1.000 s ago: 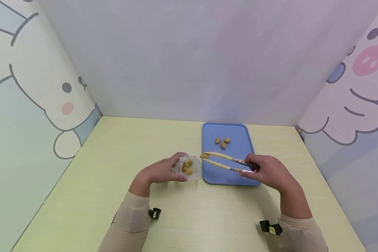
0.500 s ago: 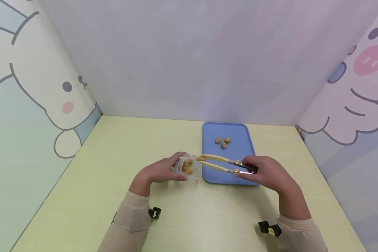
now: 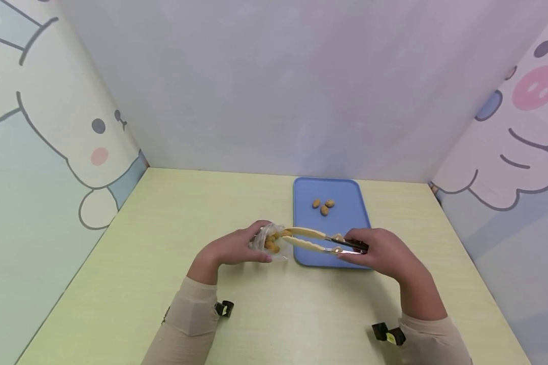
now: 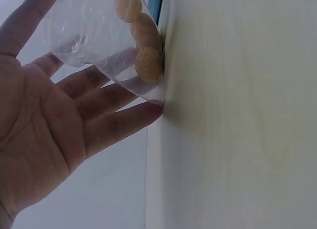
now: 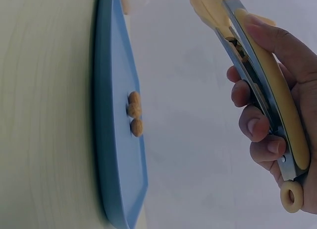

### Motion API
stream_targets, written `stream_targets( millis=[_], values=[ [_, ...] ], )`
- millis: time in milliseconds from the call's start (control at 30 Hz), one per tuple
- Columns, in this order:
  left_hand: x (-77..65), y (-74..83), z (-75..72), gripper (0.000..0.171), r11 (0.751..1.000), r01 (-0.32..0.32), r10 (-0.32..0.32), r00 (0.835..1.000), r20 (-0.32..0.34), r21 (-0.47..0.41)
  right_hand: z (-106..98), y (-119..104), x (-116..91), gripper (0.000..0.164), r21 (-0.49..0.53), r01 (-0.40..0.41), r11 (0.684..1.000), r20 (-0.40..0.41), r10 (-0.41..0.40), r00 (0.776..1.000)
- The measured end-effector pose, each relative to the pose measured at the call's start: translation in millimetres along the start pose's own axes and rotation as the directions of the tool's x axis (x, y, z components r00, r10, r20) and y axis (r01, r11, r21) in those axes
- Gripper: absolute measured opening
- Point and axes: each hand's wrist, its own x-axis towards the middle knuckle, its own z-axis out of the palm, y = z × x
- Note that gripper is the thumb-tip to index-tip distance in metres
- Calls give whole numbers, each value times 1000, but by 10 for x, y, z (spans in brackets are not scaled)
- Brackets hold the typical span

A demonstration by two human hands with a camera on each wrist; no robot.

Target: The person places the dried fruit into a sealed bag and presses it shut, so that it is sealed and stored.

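Observation:
My left hand (image 3: 235, 247) holds a clear plastic bag (image 3: 281, 255) on its side, thumb and fingers around it and its mouth facing right. Several brown oval nuts (image 4: 148, 64) lie inside, seen through the plastic in the left wrist view. With my right hand (image 3: 383, 251) I grip kitchen tongs (image 3: 305, 231) that have cream tips and metal arms. A brown nut shows at the tong tips, right at the bag's mouth. In the right wrist view my fingers wrap the tong handles (image 5: 282, 105), and the tips are partly cut off by the frame.
A blue tray (image 3: 342, 190) lies under the tongs, with 3 brown nuts (image 3: 324, 210) near its far half. The pale wooden table (image 3: 187, 203) meets a grey wall (image 3: 255, 101) behind and cartoon-printed walls on both sides.
My right hand has brought the tongs left, and their tips with the nut have come from above the tray's left edge to the bag's mouth. My left hand and the bag have stayed put.

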Motion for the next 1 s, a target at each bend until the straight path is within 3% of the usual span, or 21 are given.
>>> stream_targets(
  millis=[767,1000],
  values=[
    [6,7,2,81,1000,-8,8,1000,1,14,67,-70,41,31,-21,17,1000,-3,-17,1000],
    [7,5,10,84,1000,-9,9,1000,3,11,27,-50,39,44,11,-54,998,-38,54,998]
  ],
)
